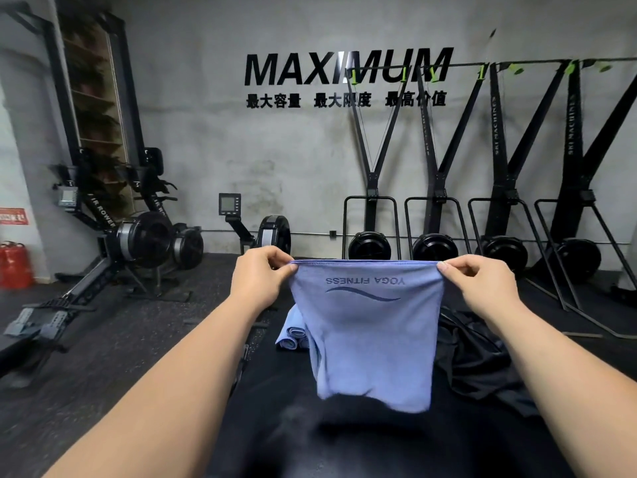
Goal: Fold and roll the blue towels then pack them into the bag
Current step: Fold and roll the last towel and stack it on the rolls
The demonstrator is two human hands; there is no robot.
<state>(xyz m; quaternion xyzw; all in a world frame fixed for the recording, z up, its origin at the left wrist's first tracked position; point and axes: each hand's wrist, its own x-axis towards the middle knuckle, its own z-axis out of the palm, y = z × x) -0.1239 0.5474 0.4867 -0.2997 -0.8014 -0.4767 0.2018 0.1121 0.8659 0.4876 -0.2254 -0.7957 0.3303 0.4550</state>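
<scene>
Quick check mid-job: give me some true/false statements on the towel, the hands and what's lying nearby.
The left hand and right hand both pinch the blue towel at its top edge. True.
Its YOGA FITNESS print reads upright. False: it is upside down.
Some rolled towels lie behind the held one. True.
The held towel is spread flat on the surface. False: it hangs from the hands.
The black fabric lies right of the held towel. True.

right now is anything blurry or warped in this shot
Head view: the towel between left hand and right hand is sharp, lower edge slightly smeared; wide lens bends the machines at right; glint on the wall lettering.
</scene>
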